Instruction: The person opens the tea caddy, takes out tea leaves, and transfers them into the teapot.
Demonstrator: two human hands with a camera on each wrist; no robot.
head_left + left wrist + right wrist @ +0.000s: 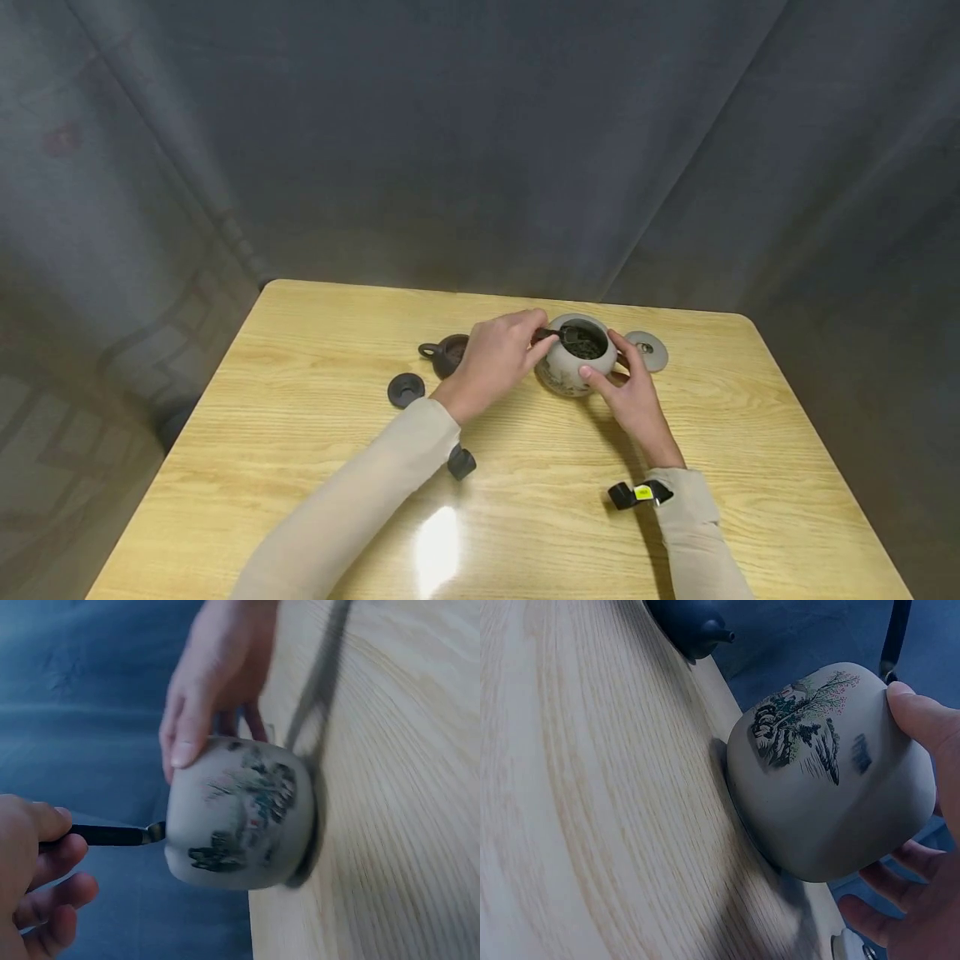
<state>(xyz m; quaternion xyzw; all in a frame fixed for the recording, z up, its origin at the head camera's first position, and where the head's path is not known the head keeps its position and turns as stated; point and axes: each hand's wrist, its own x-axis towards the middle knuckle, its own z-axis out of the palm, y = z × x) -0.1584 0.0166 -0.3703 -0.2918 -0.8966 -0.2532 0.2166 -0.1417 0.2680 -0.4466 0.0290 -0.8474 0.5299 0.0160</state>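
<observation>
A round grey jar (558, 367) painted with a landscape stands on the table, its open mouth showing dark, loose tea leaves (587, 348). My right hand (636, 402) holds it by the side, thumb near the rim and fingers spread around the far side. Between thumb and fingers, my left hand (495, 360) pinches the black handle of a small scoop (112, 835). The scoop's head reaches over the rim into the jar's mouth. Left of the jar, a dark brown teapot (447, 353) sits without its lid, partly hidden behind my left hand.
A dark round teapot lid (406, 389) lies on the wooden table (525, 517), in front of and left of the teapot. The pale jar lid (649, 350) rests just right of the jar. Behind the table's far edge hangs a grey curtain (450, 150).
</observation>
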